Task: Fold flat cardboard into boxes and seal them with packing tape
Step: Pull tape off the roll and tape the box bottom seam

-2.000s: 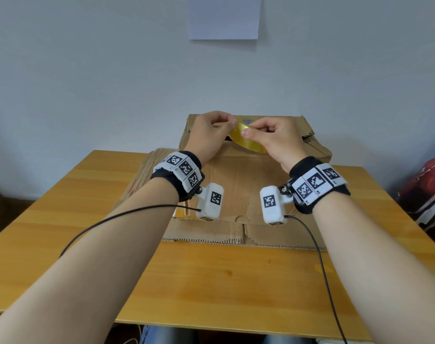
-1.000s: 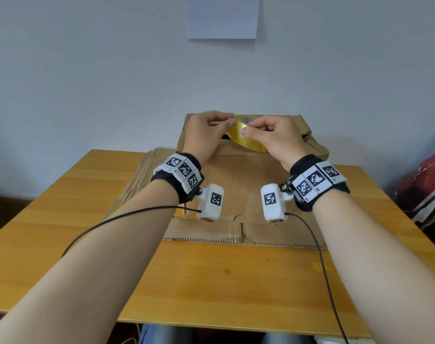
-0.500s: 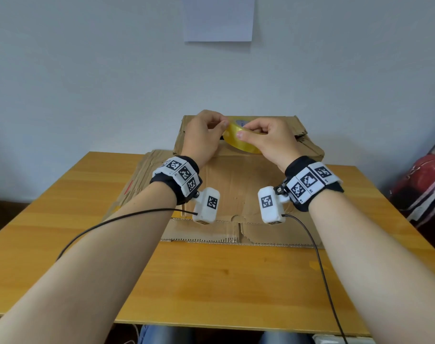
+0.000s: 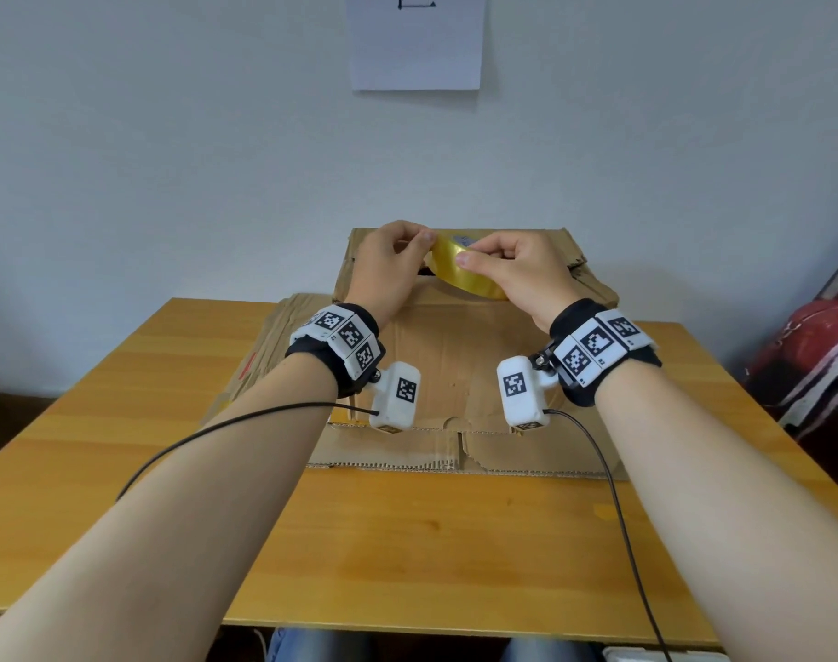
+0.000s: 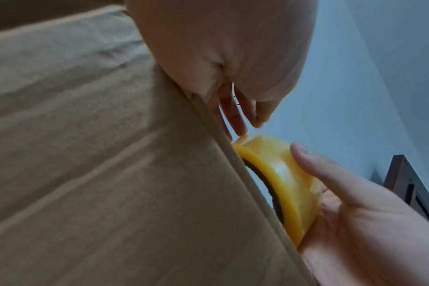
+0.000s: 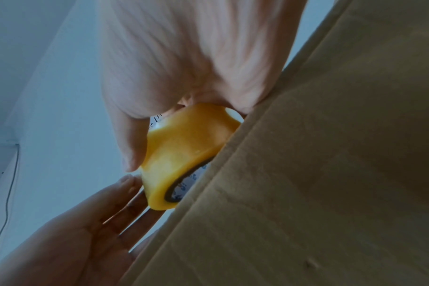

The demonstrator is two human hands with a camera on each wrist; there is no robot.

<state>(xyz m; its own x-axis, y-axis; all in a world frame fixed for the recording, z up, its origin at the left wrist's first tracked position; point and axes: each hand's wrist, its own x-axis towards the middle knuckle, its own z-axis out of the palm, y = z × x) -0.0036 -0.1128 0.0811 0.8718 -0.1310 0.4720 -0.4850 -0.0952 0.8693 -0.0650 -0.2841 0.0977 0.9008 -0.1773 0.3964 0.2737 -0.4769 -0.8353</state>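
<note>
A wooden table (image 4: 407,542) is seen bearing a partly folded cardboard box (image 4: 455,355) toward 12 o'clock. Above the box's far edge a yellow roll of packing tape (image 4: 460,272) is held. The roll is gripped from 3 o'clock by the right hand (image 4: 517,274), thumb laid on the outer face. Its 9 o'clock edge is pinched by the curled fingertips of the left hand (image 4: 383,269).
</note>
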